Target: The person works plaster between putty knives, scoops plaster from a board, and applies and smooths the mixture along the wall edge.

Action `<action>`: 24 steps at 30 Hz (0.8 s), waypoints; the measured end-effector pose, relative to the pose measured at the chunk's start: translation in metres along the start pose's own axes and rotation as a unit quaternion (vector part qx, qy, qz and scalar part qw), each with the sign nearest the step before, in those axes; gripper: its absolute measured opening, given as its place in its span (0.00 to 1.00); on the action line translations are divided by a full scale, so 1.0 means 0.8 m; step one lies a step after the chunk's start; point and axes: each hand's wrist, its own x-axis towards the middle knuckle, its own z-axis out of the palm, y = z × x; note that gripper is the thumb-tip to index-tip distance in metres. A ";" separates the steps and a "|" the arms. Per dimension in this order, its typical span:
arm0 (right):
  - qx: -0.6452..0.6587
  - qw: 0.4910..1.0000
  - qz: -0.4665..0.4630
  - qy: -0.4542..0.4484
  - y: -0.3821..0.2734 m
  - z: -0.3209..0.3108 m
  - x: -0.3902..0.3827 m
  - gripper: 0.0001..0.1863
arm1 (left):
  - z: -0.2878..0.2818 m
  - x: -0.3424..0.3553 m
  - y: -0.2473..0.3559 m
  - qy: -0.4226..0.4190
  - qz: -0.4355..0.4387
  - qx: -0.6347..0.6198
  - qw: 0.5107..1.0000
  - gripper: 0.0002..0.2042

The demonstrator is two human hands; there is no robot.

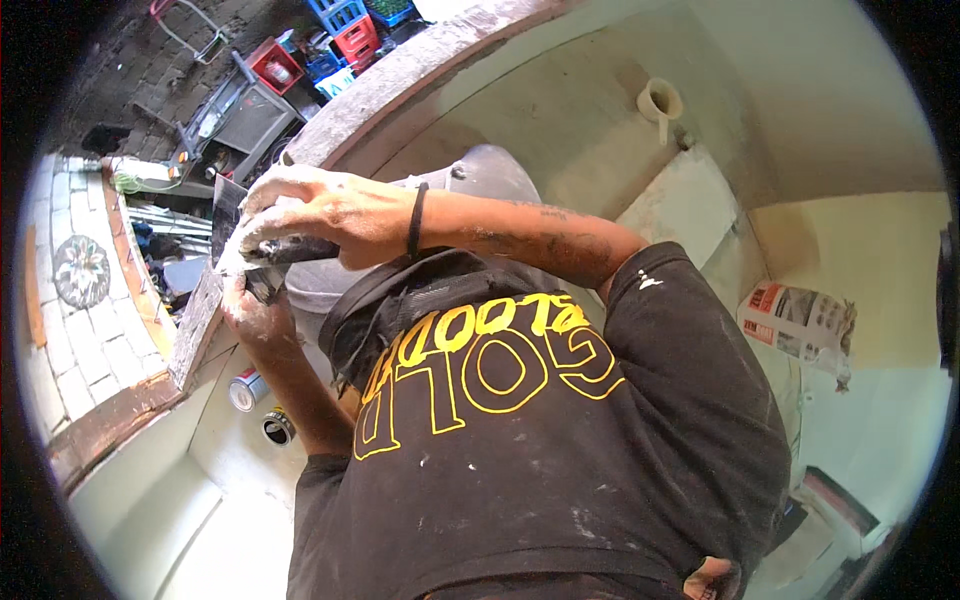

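My right hand (pixel 300 210), with a black band round its wrist and white paste on its fingers, is closed round the dark handle of a filling knife (pixel 300 249). Just below it, my left hand (pixel 258 308) is closed on a dark flat-bladed tool (pixel 266 284), whose kind is partly hidden. White paste coats both hands where they meet. Beyond the fingers a dark flat blade (pixel 228 203) shows; which tool it belongs to I cannot tell. My grey-clad knee (pixel 490 172) is behind the right forearm.
A rough ledge (pixel 375 100) curves along the upper left, with crates (pixel 355 42) beyond it. Two cans (pixel 278 427) (pixel 246 390) stand near my left forearm. A tape roll (pixel 660 100) lies upper right, and a printed bag (pixel 798 325) lies at the right.
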 end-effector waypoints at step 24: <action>-0.262 0.958 0.099 -0.061 0.043 -0.079 0.026 0.35 | 0.067 0.083 0.022 0.086 -0.247 -0.513 0.817 0.03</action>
